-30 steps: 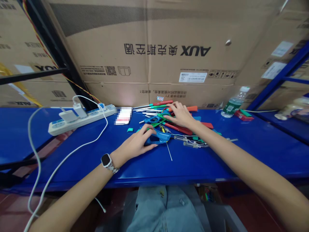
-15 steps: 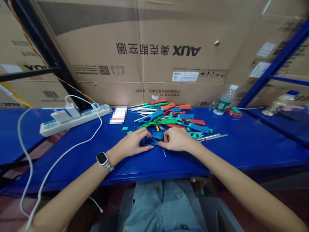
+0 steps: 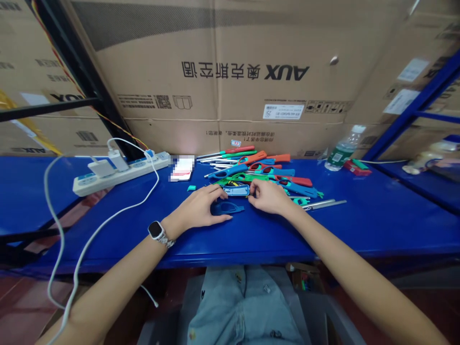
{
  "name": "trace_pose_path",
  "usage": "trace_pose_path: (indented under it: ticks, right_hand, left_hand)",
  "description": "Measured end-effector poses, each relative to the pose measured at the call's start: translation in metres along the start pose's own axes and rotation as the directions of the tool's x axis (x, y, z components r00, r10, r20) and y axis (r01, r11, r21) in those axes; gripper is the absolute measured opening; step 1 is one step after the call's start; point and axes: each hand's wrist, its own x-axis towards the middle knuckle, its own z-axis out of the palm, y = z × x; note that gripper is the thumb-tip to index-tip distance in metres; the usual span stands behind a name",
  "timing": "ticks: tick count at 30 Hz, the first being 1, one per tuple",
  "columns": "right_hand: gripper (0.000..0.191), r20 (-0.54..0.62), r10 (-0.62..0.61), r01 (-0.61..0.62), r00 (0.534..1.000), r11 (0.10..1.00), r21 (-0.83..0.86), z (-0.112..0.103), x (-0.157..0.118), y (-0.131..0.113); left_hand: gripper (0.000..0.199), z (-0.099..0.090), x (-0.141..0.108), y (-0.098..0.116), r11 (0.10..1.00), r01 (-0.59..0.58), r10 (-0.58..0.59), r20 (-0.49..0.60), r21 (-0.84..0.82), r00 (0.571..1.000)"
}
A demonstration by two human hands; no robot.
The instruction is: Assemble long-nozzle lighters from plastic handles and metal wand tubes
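A blue plastic casing half [image 3: 237, 190] lies tilted between my hands, its hollow inner side showing. My left hand [image 3: 197, 208], with a watch on the wrist, has its fingertips on the left end of this casing. Its thumb is spread away over a second, darker blue shell [image 3: 227, 208] with an oval opening, flat on the table. At the casing's right end my right hand [image 3: 268, 196] is pinched; what its fingertips grip is too small to make out. Behind them is a pile of coloured lighters with metal tubes [image 3: 257, 167].
A white power strip [image 3: 122, 175] with plugs and cables lies at the left, beside a phone [image 3: 183, 168]. A water bottle [image 3: 339, 154] and a red box [image 3: 356, 167] stand back right. Metal tubes [image 3: 325, 204] lie right. A large carton [image 3: 244, 28] stands behind.
The blue casing half has turned, and its hollow side now shows. It has separated from the lower shell, which lies more exposed. The thin white-tipped rod below my right hand no longer shows.
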Motion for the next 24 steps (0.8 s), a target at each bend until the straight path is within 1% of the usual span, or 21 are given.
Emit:
trace_pose_path:
  ticks: [2, 4, 6, 8, 10, 13, 16, 18, 21, 23, 24]
  right_hand:
    - [0.025, -0.048, -0.047, 0.047, 0.998, 0.999, 0.005, 0.000, -0.002, -0.001]
    - [0.038, -0.090, -0.135, 0.135, 0.987, 0.991, -0.014, 0.000, -0.002, -0.002]
    - [0.044, -0.097, -0.225, 0.219, 0.969, 0.973, -0.073, 0.000, 0.002, -0.004]
    - [0.039, -0.068, -0.282, 0.271, 0.957, 0.952, -0.140, 0.000, 0.009, -0.008]
    - [0.030, -0.034, -0.295, 0.285, 0.955, 0.942, -0.175, -0.002, 0.017, -0.013]
    - [0.025, -0.024, -0.307, 0.302, 0.951, 0.944, -0.131, -0.006, 0.024, -0.017]
    - [0.024, -0.074, -0.345, 0.343, 0.936, 0.938, -0.040, -0.006, 0.023, -0.017]
    - [0.024, -0.113, -0.387, 0.389, 0.915, 0.921, 0.002, -0.003, 0.020, -0.016]
    - [0.023, -0.160, -0.450, 0.460, 0.878, 0.887, 0.027, 0.004, 0.017, -0.016]
    - [0.025, -0.217, -0.464, 0.484, 0.859, 0.873, 0.052, 0.008, 0.016, -0.017]
    - [0.028, -0.265, -0.453, 0.485, 0.852, 0.872, 0.070, 0.010, 0.014, -0.018]
  left_hand:
    - [0.030, -0.005, -0.001, -0.006, 0.999, 0.020, -0.022, -0.066, -0.028, 0.998]
    - [0.018, -0.010, -0.003, -0.016, 0.997, 0.057, -0.065, -0.168, -0.052, 0.984]
    - [0.016, -0.013, -0.004, -0.027, 0.995, 0.088, -0.095, -0.226, -0.042, 0.970]
    - [0.017, -0.014, -0.005, -0.035, 0.995, 0.092, -0.095, -0.220, -0.028, 0.971]
    - [0.018, -0.014, -0.005, -0.039, 0.996, 0.084, -0.087, -0.197, -0.023, 0.977]
    - [0.025, -0.014, -0.005, -0.039, 0.996, 0.087, -0.087, -0.195, -0.005, 0.977]
    - [0.042, -0.016, -0.005, -0.034, 0.995, 0.087, -0.075, -0.200, 0.053, 0.977]
    - [0.049, -0.017, -0.006, -0.031, 0.994, 0.064, -0.048, -0.181, 0.085, 0.982]
    - [0.045, -0.017, -0.006, -0.028, 0.996, 0.043, -0.032, -0.129, 0.085, 0.991]
    - [0.043, -0.018, -0.006, -0.029, 0.996, 0.065, -0.058, -0.099, 0.067, 0.993]
    - [0.043, -0.019, -0.007, -0.030, 0.994, 0.087, -0.080, -0.100, 0.061, 0.992]
